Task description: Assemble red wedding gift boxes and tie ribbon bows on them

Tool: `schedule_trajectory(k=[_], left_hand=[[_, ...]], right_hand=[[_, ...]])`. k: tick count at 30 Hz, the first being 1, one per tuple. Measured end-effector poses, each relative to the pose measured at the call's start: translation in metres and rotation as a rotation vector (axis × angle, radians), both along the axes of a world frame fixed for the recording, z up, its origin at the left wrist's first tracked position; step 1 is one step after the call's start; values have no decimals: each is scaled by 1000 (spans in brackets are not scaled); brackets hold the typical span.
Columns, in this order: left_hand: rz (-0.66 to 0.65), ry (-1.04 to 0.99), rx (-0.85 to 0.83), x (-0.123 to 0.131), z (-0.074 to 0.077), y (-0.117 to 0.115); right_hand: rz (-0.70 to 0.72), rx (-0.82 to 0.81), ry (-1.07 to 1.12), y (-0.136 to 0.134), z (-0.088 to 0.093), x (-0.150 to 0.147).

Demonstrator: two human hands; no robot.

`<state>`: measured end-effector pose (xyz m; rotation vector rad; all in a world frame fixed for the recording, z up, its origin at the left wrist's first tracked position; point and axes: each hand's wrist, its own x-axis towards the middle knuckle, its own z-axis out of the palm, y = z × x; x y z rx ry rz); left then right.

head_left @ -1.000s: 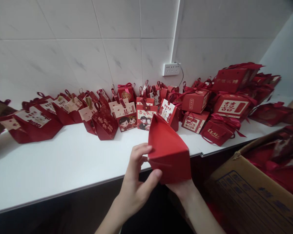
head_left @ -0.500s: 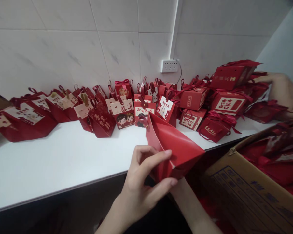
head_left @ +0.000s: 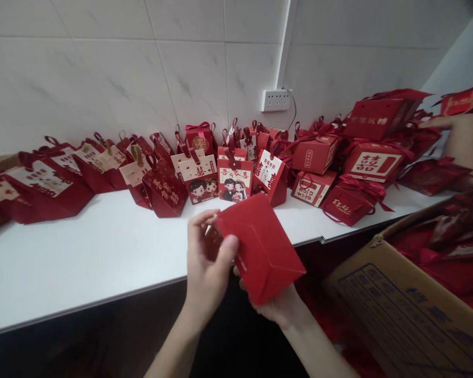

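Note:
A red paper gift box (head_left: 266, 244) is held in front of the white table, tilted, with a creased, folded face toward me. My left hand (head_left: 208, 265) grips its left edge, the thumb pressed on the near face and the fingers curled behind. From underneath, my right hand (head_left: 279, 307) supports the lower right of the box; its fingers are mostly hidden by it. Just behind stand a box with a cartoon couple (head_left: 235, 184), a box with two cartoon faces (head_left: 202, 186) and a white-labelled red box (head_left: 268, 178).
Many red gift boxes line the white table (head_left: 102, 252) along the tiled wall, with a stack of ribboned boxes (head_left: 374, 163) at right. A cardboard carton (head_left: 402, 310) full of red items stands front right. Another person's arm (head_left: 467, 139) reaches in, near a raised red box (head_left: 465, 100).
The box in my hands has turned from showing its open inside to showing a folded outer face. My left hand has shifted left. At far right, a red box now appears above the other person's arm.

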<state>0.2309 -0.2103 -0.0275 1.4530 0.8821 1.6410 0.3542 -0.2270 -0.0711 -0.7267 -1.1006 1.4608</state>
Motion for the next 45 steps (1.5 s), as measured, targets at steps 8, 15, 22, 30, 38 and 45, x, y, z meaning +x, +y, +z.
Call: schedule_trajectory(k=[8,15,22,30,38,45], left_hand=[[-15,-258,-355,3,0,27],[-100,-234,-294,-2,-2,20],[-285,-181,-221,6,7,-3],[-404,-88,-191,10,-1,-5],[-684,303,-367,19,-47,-4],[-739,256,-405,35,-70,-14]], right_hand=[[363,-522,662,-10,8,4],[151,-542,652,-8,15,12],[75,-659,685,-15,15,28],[-137,-447,423,-21,14,53],[-607,69,-344,-40,22,103],[-610,98,-459,-56,23,115]])
